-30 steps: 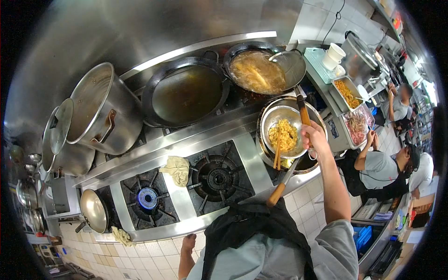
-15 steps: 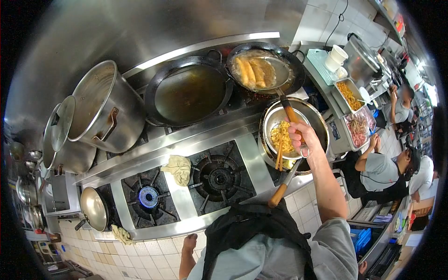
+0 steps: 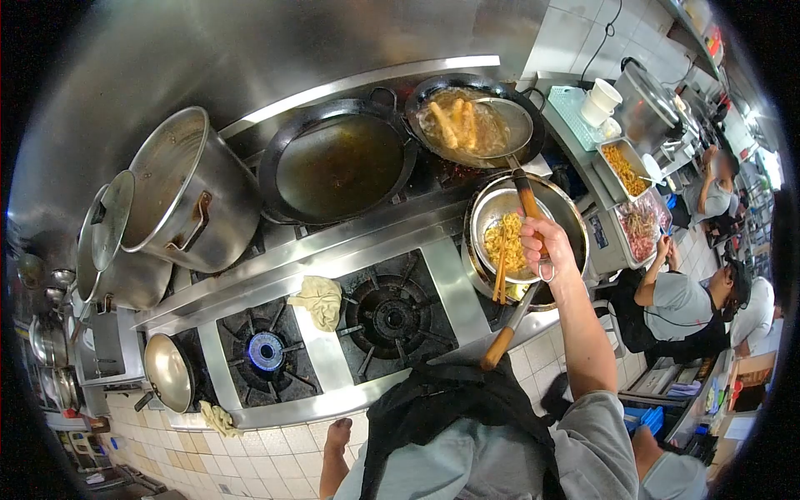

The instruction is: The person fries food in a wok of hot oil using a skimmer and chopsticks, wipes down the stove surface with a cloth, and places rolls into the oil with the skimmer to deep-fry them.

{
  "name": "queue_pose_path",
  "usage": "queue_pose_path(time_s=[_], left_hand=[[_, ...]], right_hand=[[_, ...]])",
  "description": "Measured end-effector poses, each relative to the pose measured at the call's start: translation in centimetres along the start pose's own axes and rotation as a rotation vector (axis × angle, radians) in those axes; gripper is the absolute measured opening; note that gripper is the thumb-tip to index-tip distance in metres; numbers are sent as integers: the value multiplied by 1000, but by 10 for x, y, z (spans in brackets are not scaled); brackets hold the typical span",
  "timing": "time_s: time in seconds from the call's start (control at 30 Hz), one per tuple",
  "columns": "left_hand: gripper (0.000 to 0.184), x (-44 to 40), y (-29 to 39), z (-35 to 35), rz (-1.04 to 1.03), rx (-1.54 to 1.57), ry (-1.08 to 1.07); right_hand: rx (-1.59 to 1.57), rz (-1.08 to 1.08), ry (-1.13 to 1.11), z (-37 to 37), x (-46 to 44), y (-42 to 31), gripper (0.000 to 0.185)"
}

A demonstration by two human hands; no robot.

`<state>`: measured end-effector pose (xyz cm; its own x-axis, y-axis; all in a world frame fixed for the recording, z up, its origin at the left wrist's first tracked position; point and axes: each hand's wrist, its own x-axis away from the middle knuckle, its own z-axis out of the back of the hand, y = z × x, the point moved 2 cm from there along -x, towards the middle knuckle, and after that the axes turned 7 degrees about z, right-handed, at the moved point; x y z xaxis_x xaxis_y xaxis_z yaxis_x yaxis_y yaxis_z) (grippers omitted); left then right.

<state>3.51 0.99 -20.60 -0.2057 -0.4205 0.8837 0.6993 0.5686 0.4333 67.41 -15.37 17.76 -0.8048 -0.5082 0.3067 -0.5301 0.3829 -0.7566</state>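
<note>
My right hand (image 3: 546,247) is wrapped round the wooden handle of a round skimmer (image 3: 510,132). The skimmer's head sits at the right side of a black wok (image 3: 417,93) of bubbling oil. Several long golden fried rolls (image 3: 454,123) float in that oil, just left of the skimmer. Under my right forearm and hand is a metal bowl (image 3: 533,204) with yellow fried bits (image 3: 502,237) and a pair of wooden chopsticks (image 3: 500,279). My left hand (image 3: 338,435) hangs low beside my body, fingers curled, away from the stove, with nothing visible in it.
A second wok of oil (image 3: 333,171) stands to the left, beside tall steel pots (image 3: 196,192). One front burner (image 3: 266,352) is lit, near a cloth (image 3: 317,302). A wooden-handled utensil (image 3: 500,346) juts toward me. Co-workers (image 3: 687,300) are at the right.
My right hand and the skimmer have shifted slightly right. The skimmer's head moved away from the rolls, which lie a little differently in the oil. Another person has come into view at lower right.
</note>
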Motion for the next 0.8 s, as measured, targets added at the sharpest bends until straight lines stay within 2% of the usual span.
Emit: queue_pose_path(time_s=[0.07, 0.17, 0.27, 0.4, 0.47, 0.57, 0.67, 0.8], left_hand=[[37, 11, 13, -3, 22, -9, 1], [36, 25, 35, -7, -3, -115, -9], [32, 8, 23, -8, -18, -32, -10], [29, 12, 28, -5, 8, -40, -47], [26, 14, 29, -8, -39, -17, 14], [22, 10, 29, -11, -76, -9, -26], [18, 16, 37, -11, -96, -38, -97], [16, 19, 45, -16, -54, -35, -90]], right_hand=[[208, 67, 44, -1, 4, -2, 32], [324, 104, 20, -5, 9, -6, 26], [461, 129, 17, -4, 11, -9, 19], [495, 174, 27, -5, 13, -8, 13], [596, 214, 38, 1, 12, -7, 12], [624, 240, 69, -1, 18, -7, 10], [609, 253, 62, 11, 20, -6, 12], [595, 269, 74, 19, 28, -7, 15]])
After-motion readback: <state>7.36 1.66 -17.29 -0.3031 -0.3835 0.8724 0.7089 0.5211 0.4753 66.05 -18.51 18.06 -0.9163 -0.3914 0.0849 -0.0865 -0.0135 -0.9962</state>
